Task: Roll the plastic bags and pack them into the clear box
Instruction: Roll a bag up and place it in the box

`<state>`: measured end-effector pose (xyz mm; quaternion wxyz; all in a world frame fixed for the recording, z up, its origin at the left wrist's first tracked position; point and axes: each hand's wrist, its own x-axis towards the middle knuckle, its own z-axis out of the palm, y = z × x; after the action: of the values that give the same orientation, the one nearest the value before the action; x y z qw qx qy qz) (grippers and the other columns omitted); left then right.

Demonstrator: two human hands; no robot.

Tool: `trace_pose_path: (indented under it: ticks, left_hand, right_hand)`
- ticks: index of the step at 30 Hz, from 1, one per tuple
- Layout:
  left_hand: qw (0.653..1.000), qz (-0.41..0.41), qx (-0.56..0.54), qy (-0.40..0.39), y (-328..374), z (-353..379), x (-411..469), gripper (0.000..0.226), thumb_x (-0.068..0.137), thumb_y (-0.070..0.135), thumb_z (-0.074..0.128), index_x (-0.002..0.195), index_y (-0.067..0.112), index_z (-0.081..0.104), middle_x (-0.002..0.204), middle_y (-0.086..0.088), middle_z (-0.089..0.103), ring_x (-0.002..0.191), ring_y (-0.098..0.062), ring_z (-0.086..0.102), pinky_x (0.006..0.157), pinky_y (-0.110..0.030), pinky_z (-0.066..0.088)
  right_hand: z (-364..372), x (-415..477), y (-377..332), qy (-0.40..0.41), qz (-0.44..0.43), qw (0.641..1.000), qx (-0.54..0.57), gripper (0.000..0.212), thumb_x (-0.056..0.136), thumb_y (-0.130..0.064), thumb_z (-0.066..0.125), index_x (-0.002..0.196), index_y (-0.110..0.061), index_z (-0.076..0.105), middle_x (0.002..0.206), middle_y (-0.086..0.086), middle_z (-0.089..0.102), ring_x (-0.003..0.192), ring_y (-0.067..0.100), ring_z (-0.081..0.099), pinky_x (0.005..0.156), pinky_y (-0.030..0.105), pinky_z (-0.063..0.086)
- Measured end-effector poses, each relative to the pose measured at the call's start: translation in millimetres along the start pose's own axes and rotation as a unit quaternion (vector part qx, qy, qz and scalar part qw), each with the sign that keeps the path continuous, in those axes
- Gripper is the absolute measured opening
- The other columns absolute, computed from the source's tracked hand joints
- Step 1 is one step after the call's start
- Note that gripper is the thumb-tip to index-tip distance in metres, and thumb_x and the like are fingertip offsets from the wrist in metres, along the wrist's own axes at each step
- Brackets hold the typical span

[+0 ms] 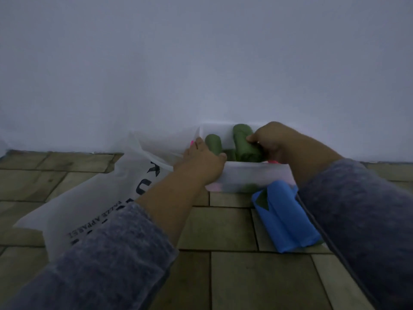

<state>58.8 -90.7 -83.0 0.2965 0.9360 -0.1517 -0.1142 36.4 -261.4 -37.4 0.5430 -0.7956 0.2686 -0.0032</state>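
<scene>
Clear box (252, 175) sits on the tiled floor (223, 229) against the white wall (201, 63), centre-far in view; its near wall is frosted and blurred.

Right hand (276, 143) grips a green rolled bag (244, 146) from the right, thumb on top and fingers wrapped round the far side; grip is closed on the roll; the roll lies tilted over the right half of the box, its upper end above the rim and its lower end down inside.

Second green roll (213, 144) stands upright inside the box at the left, just beside the held roll; cannot tell if the two touch.

Left hand (201, 161) holds the box at its near-left corner, thumb hooked over the near wall, fingers running along the left wall; a narrow clasp on the rim.

A pink item (273, 162) shows inside the box under the right hand; too blurred to name.

White plastic bag (100, 198) with black lettering lies flat and unrolled on the floor left of the box, its far edge touching the box's left side, partly under the left forearm.

Blue bag (285, 220), loosely folded, lies on the floor at the near-right of the box, its far end against the box's near wall.

Both forearms wear grey sleeves (107, 265); a dark cord (312, 220) runs along the right sleeve past the blue bag's right edge.
</scene>
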Motion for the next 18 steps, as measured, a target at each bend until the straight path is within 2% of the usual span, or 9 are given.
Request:
trace_pose_path:
  ticks: [2,5,8,12,18]
  left_hand:
    - [1.0,0.002,0.008,-0.005,-1.1,-0.6,0.5,0.087,0.093,0.053,0.039,0.148,0.007,-0.011,0.159,-0.009,-0.004,0.145,-0.027,0.005,0.116,-0.048,0.015]
    - [1.0,0.004,0.017,-0.011,-0.3,-0.3,0.9,0.087,0.094,0.054,0.037,0.147,0.006,-0.013,0.159,-0.01,-0.006,0.145,-0.027,0.003,0.116,-0.047,0.014]
    - [1.0,0.004,0.025,-0.008,-0.9,1.5,2.2,0.086,0.094,0.053,0.036,0.147,0.006,-0.013,0.159,-0.01,-0.006,0.145,-0.027,0.002,0.116,-0.048,0.014]
    - [1.0,-0.005,0.013,-0.006,-0.6,3.7,4.0,0.087,0.094,0.054,0.037,0.147,0.006,-0.013,0.159,-0.01,-0.006,0.145,-0.027,0.0,0.116,-0.048,0.012]
    - [1.0,-0.017,-0.009,-0.007,2.4,2.0,3.7,0.088,0.094,0.053,0.039,0.148,0.008,-0.013,0.159,-0.009,-0.006,0.145,-0.027,0.003,0.116,-0.05,0.014]
  right_hand:
    - [18.6,15.6,2.6,-0.006,-0.014,0.989,-0.144,0.023,0.089,-0.015,0.062,0.103,0.003,0.06,0.102,0.02,0.062,0.095,0.035,0.061,0.084,0.043,0.053]
    - [33.9,26.0,-0.8,-0.027,-0.032,0.942,-0.332,0.03,0.092,-0.021,0.058,0.111,0.003,0.06,0.11,0.019,0.061,0.094,0.031,0.059,0.082,0.036,0.048]
    - [37.0,30.5,-3.9,-0.043,-0.016,0.923,-0.383,0.035,0.09,-0.023,0.062,0.113,0.003,0.058,0.106,0.018,0.061,0.093,0.032,0.062,0.083,0.039,0.053]
    - [42.9,32.9,-1.3,-0.004,-0.073,0.877,-0.475,0.043,0.088,-0.022,0.062,0.125,-0.004,0.05,0.124,0.017,0.055,0.112,0.032,0.055,0.091,0.037,0.047]
    - [40.3,31.0,-3.2,-0.056,-0.073,0.826,-0.557,0.047,0.094,-0.033,0.052,0.133,-0.006,0.048,0.134,0.015,0.051,0.118,0.03,0.051,0.098,0.037,0.043]
